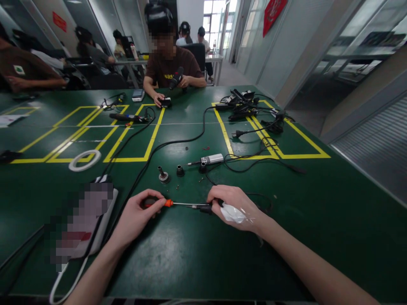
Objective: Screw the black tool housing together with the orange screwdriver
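My left hand (144, 207) is closed around the handle of a screwdriver (168, 203), whose orange collar shows past the fingertips. Its thin shaft points right, reaching the black tapered part (206, 209) in my right hand (233, 207). That part has a narrow metal end on its left; the rest is hidden by my fingers. A white patch under clear tape covers the back of my right hand. Just beyond my hands lie a metal cylinder with a thin rod (212, 159), two black cone-shaped collars (180, 171), a round metal piece with a stem (163, 175) and small screws (177, 187).
A roll of white tape (84, 160) and a power strip (110, 212), partly blurred out, are on the left. Black cables (178, 141) cross the green table. Tangled cords and tools (243, 103) are heaped at back right. Opposite, a person holds a power drill (177, 78).
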Demonstrator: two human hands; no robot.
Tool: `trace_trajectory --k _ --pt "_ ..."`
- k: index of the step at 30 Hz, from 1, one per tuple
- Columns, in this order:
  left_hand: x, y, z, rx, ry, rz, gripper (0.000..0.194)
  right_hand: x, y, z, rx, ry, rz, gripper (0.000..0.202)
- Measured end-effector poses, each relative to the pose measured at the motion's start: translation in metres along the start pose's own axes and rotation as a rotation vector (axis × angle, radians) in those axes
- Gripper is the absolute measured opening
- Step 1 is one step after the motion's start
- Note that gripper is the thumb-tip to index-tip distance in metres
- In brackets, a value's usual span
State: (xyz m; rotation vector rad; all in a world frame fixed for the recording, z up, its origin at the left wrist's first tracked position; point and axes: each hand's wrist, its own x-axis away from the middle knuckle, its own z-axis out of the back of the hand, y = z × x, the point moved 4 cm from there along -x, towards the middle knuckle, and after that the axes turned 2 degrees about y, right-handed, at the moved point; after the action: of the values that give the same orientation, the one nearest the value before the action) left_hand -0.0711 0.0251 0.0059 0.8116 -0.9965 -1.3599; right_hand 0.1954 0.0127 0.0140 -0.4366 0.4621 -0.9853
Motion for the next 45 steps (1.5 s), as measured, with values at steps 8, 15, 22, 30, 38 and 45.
trace_trajectory --k 8,15,22,30,38,45 --pt "0.002 0.0 -0.005 0.079 0.036 0.026 0.036 0.0 -0.001 0.002 -0.008 -0.005 -0.008 0.016" --pt "0.001 -0.003 -0.001 0.08 0.017 -0.002 0.032 0.001 -0.002 0.002 -0.012 0.005 -0.006 0.016" --pt "0.001 -0.001 0.002 0.046 0.007 0.074 0.035 0.002 0.0 0.0 0.002 -0.005 -0.013 0.015" --pt "0.001 -0.001 -0.001 -0.095 -0.014 -0.117 0.03 0.002 -0.002 0.001 0.002 -0.002 -0.028 0.016" --pt "0.008 0.009 -0.011 -0.388 -0.03 -0.519 0.023 0.001 -0.005 0.004 0.005 -0.013 -0.034 0.016" --pt "0.01 0.005 -0.016 -0.642 -0.007 -0.657 0.035 0.001 -0.004 0.002 0.013 -0.015 -0.038 0.015"
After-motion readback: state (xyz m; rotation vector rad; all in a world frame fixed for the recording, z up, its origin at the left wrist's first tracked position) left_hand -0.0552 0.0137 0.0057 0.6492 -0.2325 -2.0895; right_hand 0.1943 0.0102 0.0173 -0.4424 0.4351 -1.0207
